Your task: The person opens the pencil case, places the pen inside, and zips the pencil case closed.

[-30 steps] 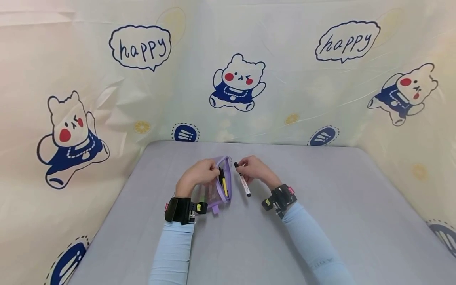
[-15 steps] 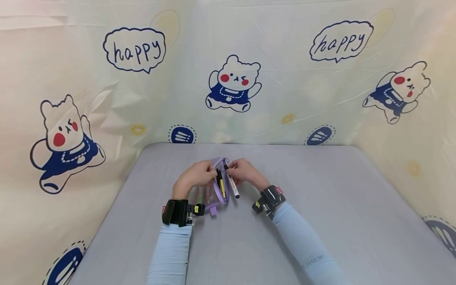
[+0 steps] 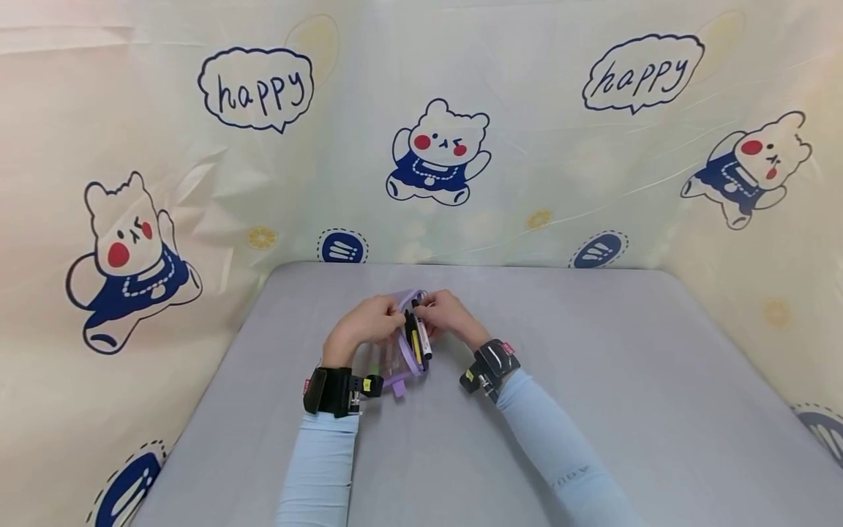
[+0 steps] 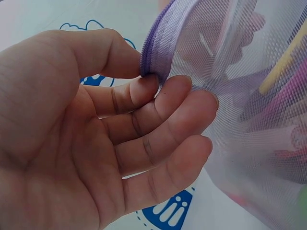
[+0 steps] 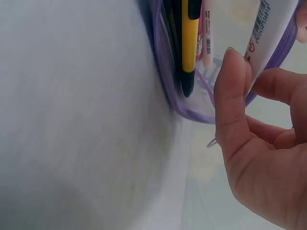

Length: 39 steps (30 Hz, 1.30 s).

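A purple-edged mesh pencil case (image 3: 399, 388) lies on its side with its mouth facing right. My left hand (image 3: 369, 322) pinches its zippered edge (image 4: 160, 45) between thumb and index finger; the other fingers rest along the mesh (image 4: 240, 115). A white marker (image 3: 424, 340) with black ends is pinched between the thumb and fingers of my right hand (image 3: 451, 316), right at the case's mouth. In the right wrist view the marker (image 5: 269, 36) overlaps the opening. Inside the case show a yellow-and-black pen (image 5: 189, 50) and a pink pen (image 5: 207, 36).
The case rests on a grey-covered table (image 3: 593, 380), towards its far edge. Behind stands a pale curtain (image 3: 527, 146) printed with bears and lettering. Each wrist wears a black camera band, the left band (image 3: 331, 391) close beside the case.
My right hand has carried the marker leftward, from beside the case to its mouth, where it now overlaps the opening. The left hand has kept its grip on the edge.
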Motion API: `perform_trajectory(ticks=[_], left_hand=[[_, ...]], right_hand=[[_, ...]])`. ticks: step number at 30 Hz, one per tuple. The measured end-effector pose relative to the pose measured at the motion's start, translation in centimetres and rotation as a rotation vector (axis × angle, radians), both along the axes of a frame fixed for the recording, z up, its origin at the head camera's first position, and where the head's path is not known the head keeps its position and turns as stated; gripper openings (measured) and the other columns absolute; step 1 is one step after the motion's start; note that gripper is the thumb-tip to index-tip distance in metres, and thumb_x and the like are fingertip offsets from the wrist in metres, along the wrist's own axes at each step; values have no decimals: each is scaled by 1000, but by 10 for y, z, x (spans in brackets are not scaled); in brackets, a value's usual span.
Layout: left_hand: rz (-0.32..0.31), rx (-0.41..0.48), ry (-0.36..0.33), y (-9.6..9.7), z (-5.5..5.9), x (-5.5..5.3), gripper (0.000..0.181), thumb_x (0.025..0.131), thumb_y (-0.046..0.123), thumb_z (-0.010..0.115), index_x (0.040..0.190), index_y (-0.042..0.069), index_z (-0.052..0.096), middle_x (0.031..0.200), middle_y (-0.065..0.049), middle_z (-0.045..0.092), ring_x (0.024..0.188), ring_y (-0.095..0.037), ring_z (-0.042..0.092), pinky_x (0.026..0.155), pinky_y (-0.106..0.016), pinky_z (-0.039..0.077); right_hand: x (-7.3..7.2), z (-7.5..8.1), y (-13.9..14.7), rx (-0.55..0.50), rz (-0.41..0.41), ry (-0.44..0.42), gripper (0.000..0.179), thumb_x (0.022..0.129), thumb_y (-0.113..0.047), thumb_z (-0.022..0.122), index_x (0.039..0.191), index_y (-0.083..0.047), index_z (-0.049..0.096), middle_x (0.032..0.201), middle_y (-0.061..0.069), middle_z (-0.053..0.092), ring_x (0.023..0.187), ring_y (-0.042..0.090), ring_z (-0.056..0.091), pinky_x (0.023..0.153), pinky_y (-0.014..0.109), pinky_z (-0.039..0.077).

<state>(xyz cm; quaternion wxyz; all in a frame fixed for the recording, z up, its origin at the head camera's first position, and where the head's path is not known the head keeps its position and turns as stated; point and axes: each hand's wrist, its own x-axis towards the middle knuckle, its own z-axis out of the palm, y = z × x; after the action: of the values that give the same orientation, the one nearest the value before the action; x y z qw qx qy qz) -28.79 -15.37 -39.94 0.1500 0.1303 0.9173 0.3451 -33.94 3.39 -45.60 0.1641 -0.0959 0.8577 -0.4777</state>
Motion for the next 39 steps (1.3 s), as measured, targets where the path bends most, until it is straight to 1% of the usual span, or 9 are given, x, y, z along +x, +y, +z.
perform_trajectory(ticks=[5,9,12,16,21,28,32,34,39], left_hand=[[-12,17,5,0,2,0,14,93,18,49,82,9,51,73,-3,56,63,-18,57,55,-28,45],[-15,29,4,0,2,1,14,93,17,49,82,9,50,72,-3,55,60,-17,54,54,-28,44],[-14,33,3,1,1,3,14,93,18,50,83,9,51,72,-3,56,61,-17,55,55,-28,44],[-5,34,-5,0,0,3,14,94,19,50,84,9,53,74,-6,59,63,-18,57,56,-28,46],[3,24,1,0,0,2,15,94,20,50,83,10,53,75,-6,60,63,-18,57,55,-28,46],[-2,16,10,-1,-1,1,16,94,19,50,82,10,52,70,-2,55,59,-17,54,55,-28,43],[1,17,8,-1,-2,1,16,95,20,50,83,10,52,72,-3,55,61,-17,55,56,-28,44],[5,13,8,-1,-3,1,16,95,21,50,84,10,52,74,-3,56,63,-17,56,56,-28,45],[16,8,-6,0,-3,0,16,96,22,50,86,10,53,76,-5,57,67,-19,57,58,-29,46]], right_hand=[[0,2,-5,-37,-23,-6,22,93,-19,58,100,-1,69,62,3,63,50,17,64,59,42,59],[2,3,-8,-119,-15,-41,23,93,-15,55,98,5,67,64,7,64,50,15,63,56,37,58],[3,0,-8,-170,-5,-63,26,94,-12,52,101,9,65,70,9,64,51,14,62,55,33,58],[4,-3,-4,-180,-2,-68,28,95,-11,50,105,12,63,74,12,64,52,13,61,55,31,57],[2,-9,2,-167,-20,-44,27,95,-12,50,104,10,64,75,13,65,52,13,62,54,32,57],[1,-17,12,-149,-66,-39,23,95,-13,51,100,5,65,73,8,64,52,14,61,53,33,56],[1,-17,17,-133,-60,-33,24,95,-12,51,103,6,64,75,10,64,52,15,61,53,34,56],[0,-15,19,-99,-47,-24,25,95,-13,51,105,6,64,77,11,65,54,16,62,54,34,57],[-6,-7,26,66,-34,42,25,94,-16,54,106,2,65,79,8,66,57,17,63,54,32,56]])
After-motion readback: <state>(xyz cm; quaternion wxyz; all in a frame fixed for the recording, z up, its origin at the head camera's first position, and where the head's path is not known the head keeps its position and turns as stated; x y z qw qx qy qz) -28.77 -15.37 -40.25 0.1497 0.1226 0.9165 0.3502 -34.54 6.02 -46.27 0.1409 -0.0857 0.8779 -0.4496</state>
